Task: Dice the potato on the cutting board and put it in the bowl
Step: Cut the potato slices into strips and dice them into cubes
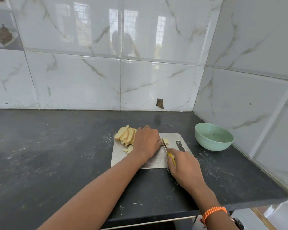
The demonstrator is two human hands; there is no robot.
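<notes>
A steel cutting board [121, 155] lies on the dark counter. A fanned pile of pale potato slices [125, 134] rests at its far left corner, with small cut pieces [128, 149] in front of it. My left hand [147, 141] presses down on potato at the board's middle, mostly hiding it. A small cut bit [165, 141] shows just past the fingertips. My right hand [183, 165] grips a yellow-handled knife [170, 156], its blade against the left fingertips. The pale green bowl [214, 136] stands to the right of the board.
The black counter [48, 155] ends at tiled walls behind and on the right, forming a corner near the bowl. Its front edge runs close under my right wrist, which wears an orange braided band [213, 212]. The board has a handle slot [180, 146].
</notes>
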